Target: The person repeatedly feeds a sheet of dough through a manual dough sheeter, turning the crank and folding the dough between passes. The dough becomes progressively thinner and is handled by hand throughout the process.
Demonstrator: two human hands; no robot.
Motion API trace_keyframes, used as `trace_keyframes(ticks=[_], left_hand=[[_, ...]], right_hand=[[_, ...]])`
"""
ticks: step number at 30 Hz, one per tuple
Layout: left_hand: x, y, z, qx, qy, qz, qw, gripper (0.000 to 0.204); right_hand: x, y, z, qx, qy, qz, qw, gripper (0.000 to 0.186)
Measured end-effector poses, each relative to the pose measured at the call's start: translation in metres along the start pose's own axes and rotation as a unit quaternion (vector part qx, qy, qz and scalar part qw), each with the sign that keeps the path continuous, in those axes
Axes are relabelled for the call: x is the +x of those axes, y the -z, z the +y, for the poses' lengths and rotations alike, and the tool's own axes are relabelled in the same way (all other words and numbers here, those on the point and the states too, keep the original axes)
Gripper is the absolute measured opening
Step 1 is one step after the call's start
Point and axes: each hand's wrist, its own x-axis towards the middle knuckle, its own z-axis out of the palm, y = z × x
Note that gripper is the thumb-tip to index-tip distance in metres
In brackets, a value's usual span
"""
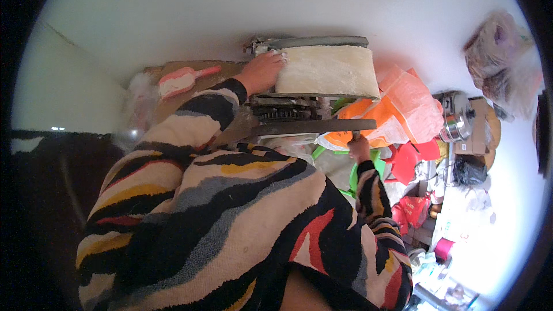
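A hand-cranked dough roller machine (285,109) stands before me, its gears and a long metal crank bar (314,126) on the near side. Across its top lies a wide pale dough sheet (328,69), smooth and dusted with flour. At the sheet's left edge rests my left hand (262,72), fingers stretched out and fingertips touching the dough, with flour on them. My right hand (359,148) is closed round the short handle at the right end of the crank bar. The machine's lower part is hidden behind the bar and my clothing.
Left of the machine, a pink scoop (180,82) with flour lies on a brown board (167,103). To its right are an orange-and-white plastic bag (397,112), a steel pot (455,118), and red (405,164) and green chairs (354,175). Plastic bags (500,52) hang on the wall.
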Motion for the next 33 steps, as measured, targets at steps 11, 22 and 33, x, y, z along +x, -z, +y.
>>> trace_keyframes(ticks=[11,22,33], left_hand=[[0.001,-0.006,-0.005,0.012,-0.02,0.049,0.999,0.035],[0.001,-0.012,-0.008,0.012,-0.039,0.057,0.998,0.026],[0.0,-0.004,-0.005,0.007,-0.02,0.014,1.0,0.031]], right_hand=[[0.006,-0.257,-0.051,-0.249,0.465,-0.223,0.82,0.021],[-0.152,-0.122,-0.226,0.255,0.184,-0.366,0.876,0.024],[-0.177,0.067,-0.2,0.417,0.039,-0.279,0.864,0.02]])
